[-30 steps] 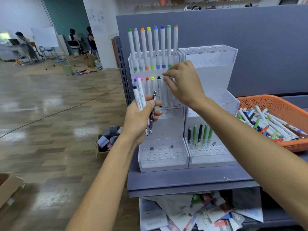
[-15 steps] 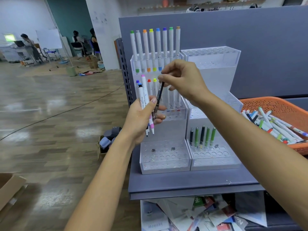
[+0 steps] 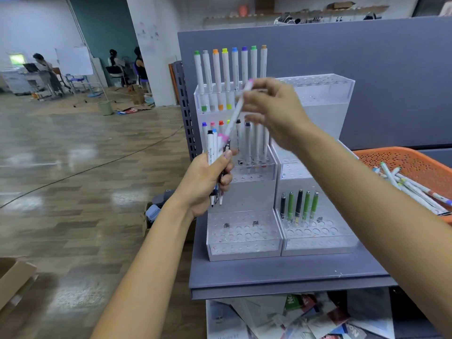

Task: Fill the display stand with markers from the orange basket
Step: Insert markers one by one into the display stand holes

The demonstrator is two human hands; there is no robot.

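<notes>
Display stand (image 3: 244,249): far-left rows stocked, rest mostly bare; our left hand (image 3: 208,182) grips spare markers (image 3: 211,145), right hand (image 3: 276,113) pinches pink marker (image 3: 236,113).

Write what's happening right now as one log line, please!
right hand: pinches pink-capped marker, tilted | left hand: grips bundle of markers | display stand: partly filled | orange basket: holds markers

The right hand (image 3: 276,113) let go of the dark pen (image 3: 227,146) it had pinched half a second before and took the pink-capped marker (image 3: 236,111) instead. It drew that marker up out of the bundle (image 3: 212,148) gripped in the left hand (image 3: 208,182). The marker ended up slanted, its upper end toward 1 o'clock and its lower pink end just above the bundle.
</notes>
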